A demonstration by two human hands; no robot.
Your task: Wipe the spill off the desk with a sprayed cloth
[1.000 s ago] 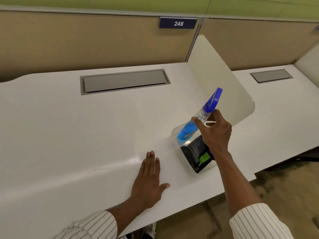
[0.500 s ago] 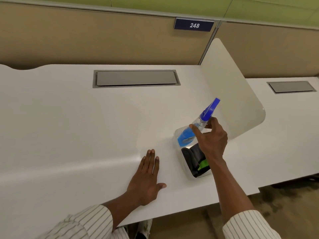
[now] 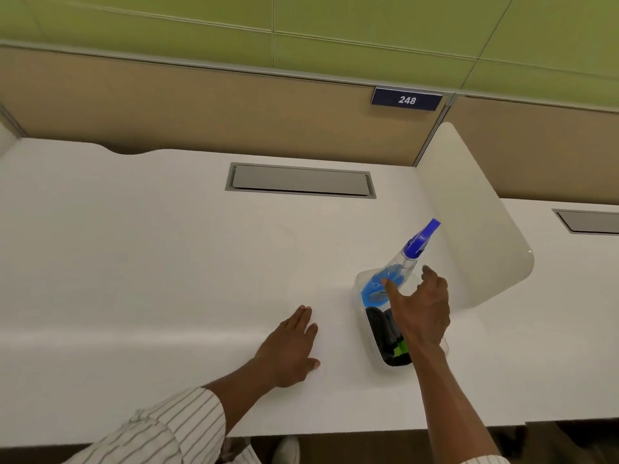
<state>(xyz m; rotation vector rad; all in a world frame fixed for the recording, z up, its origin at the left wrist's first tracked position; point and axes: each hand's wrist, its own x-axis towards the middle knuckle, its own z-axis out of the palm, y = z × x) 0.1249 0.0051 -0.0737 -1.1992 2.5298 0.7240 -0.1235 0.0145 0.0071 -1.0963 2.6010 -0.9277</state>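
Navy plate (image 3: 406,100) — white "248"

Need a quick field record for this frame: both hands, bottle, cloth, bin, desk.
left hand: flat on the desk, fingers straight, holds nothing
right hand: above the container, fingers spread beside the spray bottle; contact unclear
spray bottle: blue head, tilted, base inside the container
cloth: dark with a green patch, lying in the container
container: clear, on the desk, right of the left hand
desk: white
spill: not discernible in this view
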